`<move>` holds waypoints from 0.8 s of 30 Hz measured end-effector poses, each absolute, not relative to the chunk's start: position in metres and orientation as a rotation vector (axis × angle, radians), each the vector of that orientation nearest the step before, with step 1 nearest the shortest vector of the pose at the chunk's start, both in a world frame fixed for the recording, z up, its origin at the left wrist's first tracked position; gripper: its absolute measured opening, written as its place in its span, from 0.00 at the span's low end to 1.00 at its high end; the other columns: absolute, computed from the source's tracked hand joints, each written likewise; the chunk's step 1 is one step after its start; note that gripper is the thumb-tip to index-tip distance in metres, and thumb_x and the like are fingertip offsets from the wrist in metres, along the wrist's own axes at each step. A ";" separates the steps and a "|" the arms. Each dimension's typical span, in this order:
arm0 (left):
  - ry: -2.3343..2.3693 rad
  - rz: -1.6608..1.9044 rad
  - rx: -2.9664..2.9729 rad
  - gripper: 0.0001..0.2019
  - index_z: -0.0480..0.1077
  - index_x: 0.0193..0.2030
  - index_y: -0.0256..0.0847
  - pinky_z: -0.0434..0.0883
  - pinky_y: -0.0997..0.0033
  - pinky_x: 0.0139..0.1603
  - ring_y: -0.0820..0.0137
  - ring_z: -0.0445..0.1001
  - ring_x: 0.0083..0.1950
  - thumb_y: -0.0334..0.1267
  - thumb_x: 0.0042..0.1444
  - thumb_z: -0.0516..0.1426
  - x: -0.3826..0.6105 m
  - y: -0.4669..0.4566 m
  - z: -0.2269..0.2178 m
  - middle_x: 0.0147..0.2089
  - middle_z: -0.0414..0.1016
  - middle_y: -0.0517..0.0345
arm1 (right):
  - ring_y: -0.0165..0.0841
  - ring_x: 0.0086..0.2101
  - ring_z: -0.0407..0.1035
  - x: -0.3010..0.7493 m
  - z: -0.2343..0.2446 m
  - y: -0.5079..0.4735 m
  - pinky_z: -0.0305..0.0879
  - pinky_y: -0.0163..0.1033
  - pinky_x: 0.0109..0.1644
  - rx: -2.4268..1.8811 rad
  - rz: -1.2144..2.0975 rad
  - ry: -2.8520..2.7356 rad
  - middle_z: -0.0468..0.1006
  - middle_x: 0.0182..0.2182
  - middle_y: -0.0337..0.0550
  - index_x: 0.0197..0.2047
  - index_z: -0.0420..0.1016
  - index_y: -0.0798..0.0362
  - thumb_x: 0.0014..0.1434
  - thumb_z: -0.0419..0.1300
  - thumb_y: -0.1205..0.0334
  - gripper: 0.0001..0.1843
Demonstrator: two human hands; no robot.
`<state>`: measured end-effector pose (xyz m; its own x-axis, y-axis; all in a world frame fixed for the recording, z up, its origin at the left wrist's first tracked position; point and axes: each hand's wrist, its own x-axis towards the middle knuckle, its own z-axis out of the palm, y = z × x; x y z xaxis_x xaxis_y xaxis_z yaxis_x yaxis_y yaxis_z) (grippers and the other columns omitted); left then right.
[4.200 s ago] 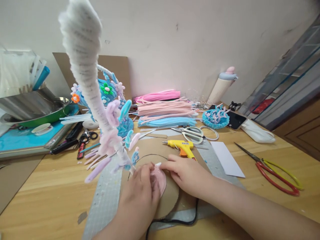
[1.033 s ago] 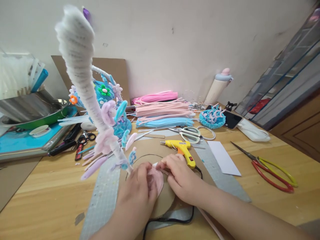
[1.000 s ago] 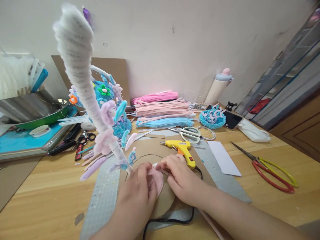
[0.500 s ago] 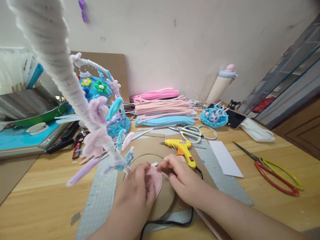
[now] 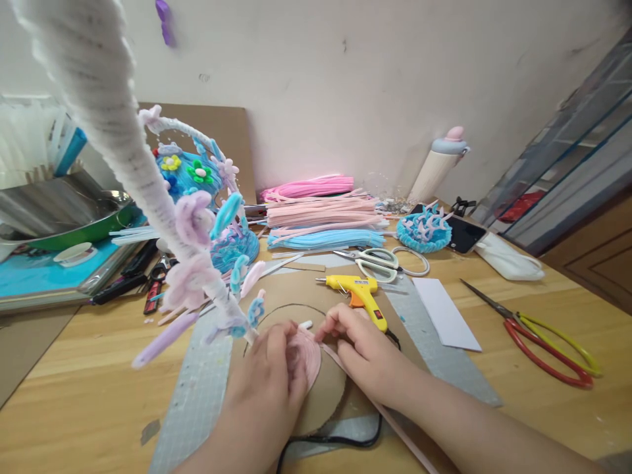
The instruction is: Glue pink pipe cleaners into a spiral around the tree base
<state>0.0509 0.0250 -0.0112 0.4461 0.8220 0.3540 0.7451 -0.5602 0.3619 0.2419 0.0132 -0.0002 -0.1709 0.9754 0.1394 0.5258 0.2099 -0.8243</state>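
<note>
A flat pink coil (image 5: 307, 353) of chenille stem lies on a round brown cardboard disc (image 5: 330, 388). My left hand (image 5: 269, 385) is closed over the coil's left side, thumb pressing on it. My right hand (image 5: 361, 352) pinches a pale pink chenille stem (image 5: 380, 411) at the coil's right edge; the stem trails down under my forearm. From the coil's left rises a tall white fuzzy cone (image 5: 106, 112) with pink and blue stem flowers (image 5: 195, 263), leaning to the upper left.
A yellow glue gun (image 5: 359, 293) lies just behind my right hand, its black cord (image 5: 340, 438) looping in front. White scissors (image 5: 380, 262), red-handled scissors (image 5: 543, 345), stacked pink and blue stems (image 5: 320, 214), a blue woven disc (image 5: 423, 228) and white paper (image 5: 444, 313) lie around.
The view shifted, so the white cone now stands farther left and higher. My right hand has drawn the pink stem along the coil's right edge; my left hand stays pressed on the coil.
</note>
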 end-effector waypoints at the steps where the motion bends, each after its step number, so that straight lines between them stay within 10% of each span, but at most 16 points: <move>1: 1.381 0.752 2.541 0.16 0.58 0.53 0.40 0.74 0.60 0.46 0.62 0.75 0.48 0.33 0.57 0.51 0.051 0.025 -0.011 0.48 0.74 0.48 | 0.36 0.39 0.65 0.242 -0.001 0.013 0.63 0.44 0.44 -1.394 0.830 -1.794 0.71 0.36 0.41 0.39 0.67 0.49 0.49 0.47 0.82 0.21; 24: 1.386 0.788 2.509 0.13 0.60 0.48 0.40 0.74 0.58 0.43 0.61 0.75 0.46 0.31 0.55 0.51 0.054 0.024 -0.010 0.45 0.74 0.48 | 0.37 0.38 0.62 0.240 0.001 0.011 0.58 0.44 0.42 -1.467 0.772 -1.841 0.71 0.34 0.39 0.37 0.68 0.49 0.49 0.47 0.81 0.19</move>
<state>0.0538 0.0243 -0.0101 0.4289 0.8258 0.3662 0.7368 -0.5544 0.3870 0.2402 0.0114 0.0015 -0.1605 0.9786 0.1288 0.5943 0.2000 -0.7790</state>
